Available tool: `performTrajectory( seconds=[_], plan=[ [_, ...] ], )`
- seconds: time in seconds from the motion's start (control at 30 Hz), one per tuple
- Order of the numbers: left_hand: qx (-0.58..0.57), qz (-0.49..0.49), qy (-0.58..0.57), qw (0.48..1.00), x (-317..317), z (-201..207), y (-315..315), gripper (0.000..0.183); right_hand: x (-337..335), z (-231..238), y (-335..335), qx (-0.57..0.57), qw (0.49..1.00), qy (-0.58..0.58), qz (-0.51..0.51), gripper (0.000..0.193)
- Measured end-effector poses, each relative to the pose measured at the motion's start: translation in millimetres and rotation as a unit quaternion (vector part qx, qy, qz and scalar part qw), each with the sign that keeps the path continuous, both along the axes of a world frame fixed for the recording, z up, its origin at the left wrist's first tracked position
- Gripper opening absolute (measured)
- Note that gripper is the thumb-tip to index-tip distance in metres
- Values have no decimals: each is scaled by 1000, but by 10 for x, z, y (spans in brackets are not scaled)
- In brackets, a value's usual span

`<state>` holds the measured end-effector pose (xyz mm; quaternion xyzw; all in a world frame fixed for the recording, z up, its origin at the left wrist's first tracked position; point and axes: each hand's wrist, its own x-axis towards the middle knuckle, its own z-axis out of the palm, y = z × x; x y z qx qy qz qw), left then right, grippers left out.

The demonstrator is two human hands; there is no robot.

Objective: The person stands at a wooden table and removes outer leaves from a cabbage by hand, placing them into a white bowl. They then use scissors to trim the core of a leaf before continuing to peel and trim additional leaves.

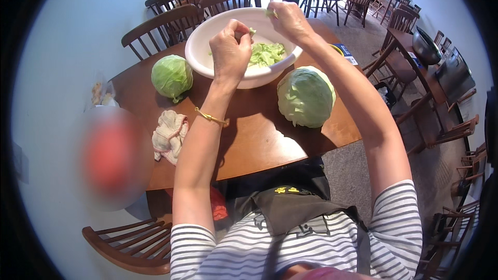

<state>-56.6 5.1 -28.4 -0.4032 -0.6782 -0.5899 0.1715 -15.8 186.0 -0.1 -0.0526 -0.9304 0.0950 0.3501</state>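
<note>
Over a large white basin (196, 65), both of my hands hold torn bits of green cabbage. My left hand (231, 54) pinches a small cabbage piece (252, 32) between thumb and fingers. Farther up, near the basin's far rim, my right hand (291, 21) grips another cabbage piece (271, 13). Loose torn cabbage leaves (267, 54) lie in the bottom of the basin. A whole cabbage (172, 78) sits on the table left of the basin. In front of its right side rests a larger, paler cabbage (307, 97).
The brown wooden table (254, 148) carries a crumpled pale cloth with red edging (170, 134) left of my forearm. Wooden chairs (155, 28) stand beyond and to the left. At the right, a side table holds a metal bowl (426, 46) and a big metal pot (455, 75).
</note>
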Motion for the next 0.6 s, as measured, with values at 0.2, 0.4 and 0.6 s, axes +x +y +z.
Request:
performTrajectory(
  seconds=[0.2, 0.4, 0.6],
  plan=[
    [-132, 135, 200, 961, -66, -391, -238, 30, 576, -281, 136, -45, 988, -105, 103, 42],
    [-113, -130, -23, 985, 851, -400, -436, 17, 1616, -382, -294, 25, 986, -83, 143, 45],
    [-127, -120, 30, 984, 1071, -704, -247, 42, 1666, -652, -406, 60, 993, -2, 104, 26]
  ],
)
